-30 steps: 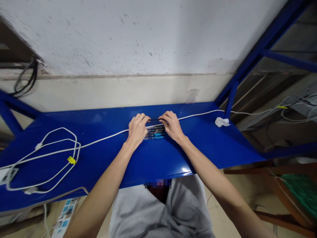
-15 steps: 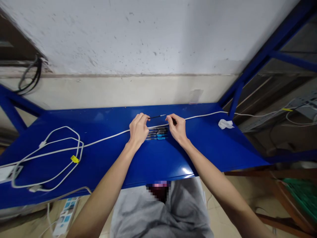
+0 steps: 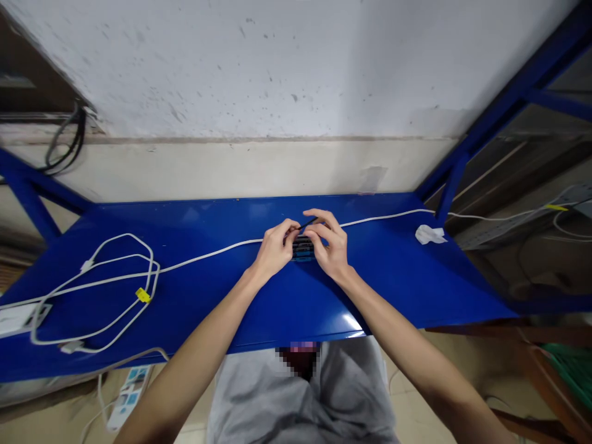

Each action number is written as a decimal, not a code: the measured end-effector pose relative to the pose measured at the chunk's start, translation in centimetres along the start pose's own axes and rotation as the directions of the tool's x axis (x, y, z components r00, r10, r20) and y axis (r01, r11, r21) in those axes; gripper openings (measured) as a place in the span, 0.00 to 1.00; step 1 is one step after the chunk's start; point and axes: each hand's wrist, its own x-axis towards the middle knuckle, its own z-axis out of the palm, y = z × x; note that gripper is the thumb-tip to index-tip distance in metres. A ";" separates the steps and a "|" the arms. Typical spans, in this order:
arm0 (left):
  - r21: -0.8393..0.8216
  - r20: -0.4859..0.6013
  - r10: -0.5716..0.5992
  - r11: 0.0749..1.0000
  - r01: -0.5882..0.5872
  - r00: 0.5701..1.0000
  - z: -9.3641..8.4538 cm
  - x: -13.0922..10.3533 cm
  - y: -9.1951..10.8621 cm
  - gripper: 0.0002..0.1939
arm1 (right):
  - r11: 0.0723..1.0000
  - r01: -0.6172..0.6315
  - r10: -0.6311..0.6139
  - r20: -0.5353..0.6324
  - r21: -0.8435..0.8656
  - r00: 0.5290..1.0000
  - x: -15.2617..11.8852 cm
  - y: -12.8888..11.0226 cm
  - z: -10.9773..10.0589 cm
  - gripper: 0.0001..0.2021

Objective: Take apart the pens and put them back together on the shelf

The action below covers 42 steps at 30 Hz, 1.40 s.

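A slim black pen (image 3: 308, 224) is held up between my two hands, just above the shelf. My left hand (image 3: 276, 246) pinches its left end with thumb and fingertips. At the other end, my right hand (image 3: 329, 243) closes thumb and fingers round the pen, its index finger raised and bent over the top. The fingers cover much of the pen, so whether a cap sits on it is hard to make out. Directly below, several pens (image 3: 303, 251) with black and blue parts lie side by side, partly hidden by both hands.
A white cable (image 3: 213, 254) runs across the blue shelf (image 3: 287, 296) behind the pens and loops at the left, with a yellow tag (image 3: 143, 295). Crumpled white tissue (image 3: 430, 234) lies at the right. A wall stands behind; a power strip (image 3: 129, 394) is below.
My hands have come together over the row of pens. The pale tip of the pen, bare before, is now hidden at my right fingers, and my right index finger has lifted. The view shifted slightly.
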 end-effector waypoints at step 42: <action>0.587 0.479 -0.064 0.765 -0.265 0.876 0.5 -1.4 3.5 0.13 | 0.970 -0.220 0.242 0.527 -0.106 0.814 -3.8 -2.7 -6.5 0.19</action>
